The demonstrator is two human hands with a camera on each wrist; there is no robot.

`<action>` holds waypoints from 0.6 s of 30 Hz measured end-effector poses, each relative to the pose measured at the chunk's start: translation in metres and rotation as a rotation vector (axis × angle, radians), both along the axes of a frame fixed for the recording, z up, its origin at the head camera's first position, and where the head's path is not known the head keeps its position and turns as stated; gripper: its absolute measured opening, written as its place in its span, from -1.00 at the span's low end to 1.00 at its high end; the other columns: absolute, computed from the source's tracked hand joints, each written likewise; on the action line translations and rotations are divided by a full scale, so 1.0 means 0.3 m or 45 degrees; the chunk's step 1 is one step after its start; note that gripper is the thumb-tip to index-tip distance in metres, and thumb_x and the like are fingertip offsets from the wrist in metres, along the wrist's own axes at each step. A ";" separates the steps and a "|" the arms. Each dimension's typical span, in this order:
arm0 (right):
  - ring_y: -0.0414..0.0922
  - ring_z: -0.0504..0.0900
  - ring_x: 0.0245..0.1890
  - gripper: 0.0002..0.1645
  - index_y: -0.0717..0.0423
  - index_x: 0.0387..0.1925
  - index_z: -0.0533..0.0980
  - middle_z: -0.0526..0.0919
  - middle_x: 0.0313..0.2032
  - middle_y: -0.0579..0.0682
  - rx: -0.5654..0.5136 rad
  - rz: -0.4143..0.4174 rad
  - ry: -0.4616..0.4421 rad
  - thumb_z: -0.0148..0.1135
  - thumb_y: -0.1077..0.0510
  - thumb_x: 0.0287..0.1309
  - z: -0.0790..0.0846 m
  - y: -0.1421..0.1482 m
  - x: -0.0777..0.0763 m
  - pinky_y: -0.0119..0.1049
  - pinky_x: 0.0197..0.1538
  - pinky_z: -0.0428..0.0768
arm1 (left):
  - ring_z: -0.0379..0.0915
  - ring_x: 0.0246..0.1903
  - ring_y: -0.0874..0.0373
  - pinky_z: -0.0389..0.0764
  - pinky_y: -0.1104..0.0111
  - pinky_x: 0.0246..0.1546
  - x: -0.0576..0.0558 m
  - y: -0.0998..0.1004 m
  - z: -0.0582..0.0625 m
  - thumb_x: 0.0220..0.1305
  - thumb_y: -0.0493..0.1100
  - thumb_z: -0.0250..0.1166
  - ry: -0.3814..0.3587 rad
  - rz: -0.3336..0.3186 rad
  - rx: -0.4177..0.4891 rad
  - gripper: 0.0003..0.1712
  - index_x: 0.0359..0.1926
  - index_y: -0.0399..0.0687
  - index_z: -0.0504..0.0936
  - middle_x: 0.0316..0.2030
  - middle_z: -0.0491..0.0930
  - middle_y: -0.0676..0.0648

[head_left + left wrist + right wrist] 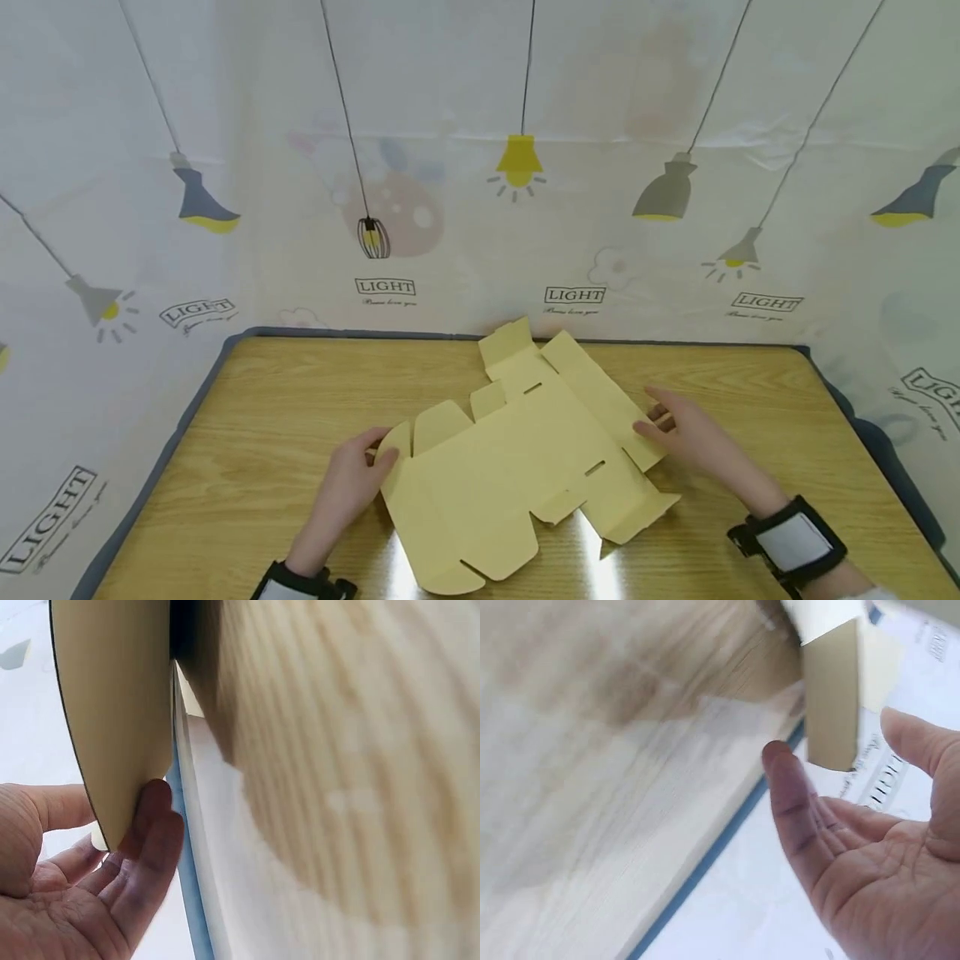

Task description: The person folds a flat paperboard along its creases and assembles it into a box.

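A flat, pale yellow cardboard box blank (510, 450) with flaps, slots and crease lines is held tilted just above the wooden table. At its left end, my left hand (352, 471) pinches a rounded flap. The left wrist view has the thumb on one face of the cardboard (112, 712) and the fingers (154, 855) behind it. My right hand (686, 429) is by the long flap on the right side. In the right wrist view its thumb and fingers are spread apart around the cardboard edge (831, 705), with gaps visible.
The wooden table (285, 400) has a dark grey-blue edge. A pale cloth (457, 100) printed with hanging lamps and "LIGHT" labels surrounds it at the back and sides. Each wrist wears a black band (798, 537).
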State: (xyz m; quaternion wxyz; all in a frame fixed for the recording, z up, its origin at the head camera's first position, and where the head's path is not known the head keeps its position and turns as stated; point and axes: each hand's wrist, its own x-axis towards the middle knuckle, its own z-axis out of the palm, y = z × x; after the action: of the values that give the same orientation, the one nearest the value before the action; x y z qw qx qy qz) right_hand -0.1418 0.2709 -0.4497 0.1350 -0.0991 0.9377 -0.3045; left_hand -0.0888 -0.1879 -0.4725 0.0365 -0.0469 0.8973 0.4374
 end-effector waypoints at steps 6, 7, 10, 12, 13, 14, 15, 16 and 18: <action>0.06 0.74 -0.01 0.07 0.48 0.57 0.07 0.64 0.21 0.39 0.043 -0.193 -0.088 0.19 -0.23 0.49 0.013 0.014 0.188 -0.22 -0.19 0.73 | 0.75 -0.18 -0.03 0.73 0.24 -0.27 -0.008 -0.004 0.015 0.47 -0.22 0.29 0.051 -0.051 -0.064 -0.61 0.25 -0.20 0.66 0.05 0.73 -0.33; 0.02 0.74 -0.02 0.09 0.47 0.58 0.05 0.65 0.21 0.35 0.047 -0.220 -0.123 0.17 -0.27 0.49 0.010 0.011 0.212 -0.26 -0.21 0.70 | 0.75 -0.15 -0.07 0.74 0.20 -0.23 -0.009 -0.005 0.017 0.48 -0.21 0.28 0.056 -0.060 -0.071 -0.61 0.25 -0.20 0.66 0.07 0.72 -0.34; -0.12 0.71 -0.09 0.10 0.47 0.57 0.07 0.71 0.13 0.20 0.056 -0.286 -0.205 0.15 -0.31 0.49 -0.001 0.006 0.264 -0.34 -0.25 0.63 | 0.74 -0.08 -0.11 0.76 0.10 -0.13 -0.014 0.001 0.020 0.49 -0.24 0.26 0.064 -0.093 -0.075 -0.63 0.25 -0.21 0.66 0.08 0.73 -0.33; -0.19 0.67 -0.16 0.04 0.47 0.54 0.15 0.73 0.03 0.11 0.044 -0.310 -0.217 0.17 -0.27 0.49 -0.007 0.003 0.283 -0.36 -0.26 0.60 | 0.74 -0.08 -0.10 0.77 0.11 -0.11 -0.014 0.008 0.019 0.49 -0.27 0.26 0.067 -0.102 -0.068 -0.64 0.24 -0.22 0.67 0.07 0.73 -0.31; -0.21 0.65 -0.20 -0.01 0.46 0.52 0.21 0.74 -0.02 0.06 0.041 -0.318 -0.210 0.19 -0.25 0.49 -0.009 0.002 0.288 -0.37 -0.27 0.59 | 0.73 -0.10 -0.08 0.77 0.14 -0.13 -0.015 0.012 0.017 0.48 -0.28 0.26 0.067 -0.104 -0.066 -0.64 0.23 -0.22 0.67 0.06 0.74 -0.30; -0.23 0.64 -0.22 -0.05 0.44 0.50 0.26 0.73 -0.06 0.03 0.038 -0.321 -0.199 0.20 -0.23 0.49 -0.010 0.001 0.291 -0.39 -0.28 0.57 | 0.73 -0.11 -0.06 0.76 0.16 -0.14 -0.014 0.017 0.016 0.47 -0.29 0.26 0.068 -0.104 -0.064 -0.65 0.21 -0.21 0.68 0.05 0.74 -0.28; -0.24 0.63 -0.24 -0.10 0.43 0.48 0.30 0.73 -0.10 0.01 0.024 -0.323 -0.186 0.22 -0.20 0.48 -0.010 0.000 0.292 -0.40 -0.28 0.57 | 0.73 -0.14 -0.04 0.75 0.20 -0.17 -0.013 0.021 0.015 0.47 -0.31 0.26 0.065 -0.101 -0.060 -0.66 0.20 -0.21 0.69 0.03 0.74 -0.28; -0.24 0.64 -0.27 -0.14 0.42 0.47 0.32 0.72 -0.14 0.01 -0.005 -0.331 -0.175 0.24 -0.15 0.48 -0.009 -0.001 0.291 -0.40 -0.30 0.58 | 0.72 -0.17 -0.02 0.74 0.23 -0.20 -0.011 0.026 0.014 0.45 -0.31 0.27 0.065 -0.099 -0.056 -0.67 0.19 -0.21 0.69 0.01 0.75 -0.27; -0.23 0.67 -0.33 -0.20 0.42 0.46 0.34 0.70 -0.16 0.03 -0.061 -0.358 -0.163 0.26 -0.08 0.48 -0.005 -0.001 0.288 -0.40 -0.35 0.61 | 0.72 -0.22 0.02 0.72 0.29 -0.23 -0.007 0.036 0.011 0.44 -0.32 0.27 0.055 -0.099 -0.038 -0.68 0.16 -0.21 0.70 -0.04 0.76 -0.26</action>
State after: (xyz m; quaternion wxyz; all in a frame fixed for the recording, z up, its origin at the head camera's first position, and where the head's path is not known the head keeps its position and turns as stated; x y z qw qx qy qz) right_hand -0.0554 0.2708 -0.4511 0.1481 0.0496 0.9243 -0.3483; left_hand -0.0910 -0.1772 -0.4691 0.0336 -0.0029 0.9054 0.4231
